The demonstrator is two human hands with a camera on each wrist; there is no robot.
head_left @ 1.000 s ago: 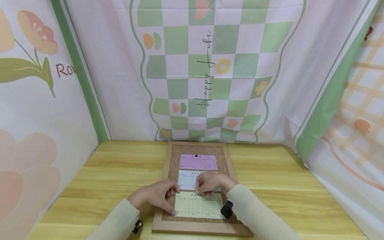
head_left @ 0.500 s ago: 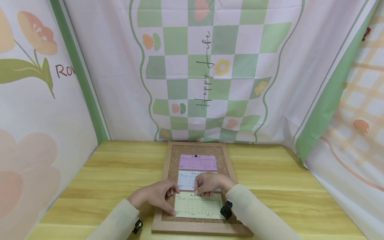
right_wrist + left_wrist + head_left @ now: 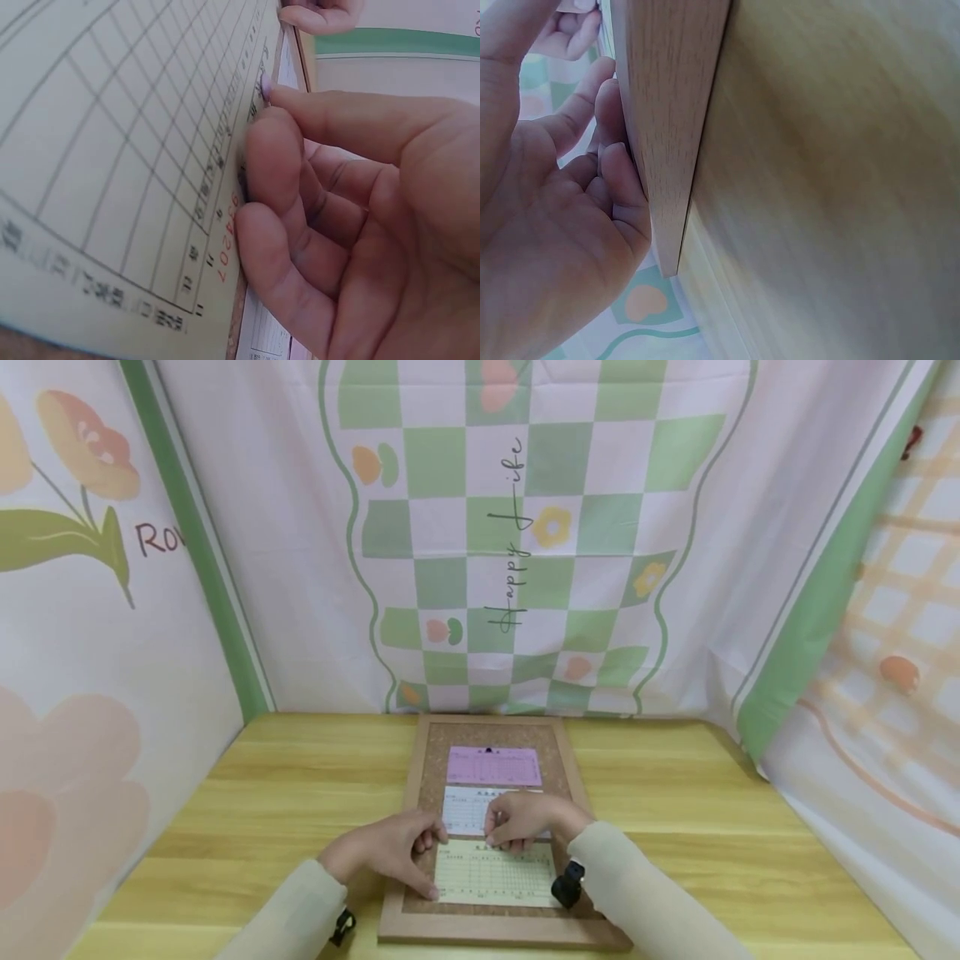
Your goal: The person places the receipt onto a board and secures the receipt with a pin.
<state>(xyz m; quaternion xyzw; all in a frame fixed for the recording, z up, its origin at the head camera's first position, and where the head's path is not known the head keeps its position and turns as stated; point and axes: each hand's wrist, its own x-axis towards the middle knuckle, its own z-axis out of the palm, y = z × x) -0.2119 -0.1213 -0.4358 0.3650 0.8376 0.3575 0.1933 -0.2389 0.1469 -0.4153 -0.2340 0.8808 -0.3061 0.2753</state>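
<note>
A cork board (image 3: 501, 931) with a wooden frame lies on the table, bearing three paper forms in a column. The nearest is a yellow form (image 3: 491, 878); beyond it lie a pale blue form (image 3: 461, 812) and a purple form (image 3: 493, 768). My left hand (image 3: 390, 852) touches the yellow form's left side, thumb near the lower corner and index finger near the upper one. Its other fingers bend beside the frame edge (image 3: 667, 112). At the yellow form's top middle, my right hand (image 3: 360, 187) pinches with thumb and index finger; its fingertips hide what is between them.
A small black pin (image 3: 489, 749) sits at the purple form's top edge. The yellow wood-grain table (image 3: 292, 777) extends on both sides of the board. Patterned cloth (image 3: 502, 577) hangs behind and along both sides. Each wrist wears a black band.
</note>
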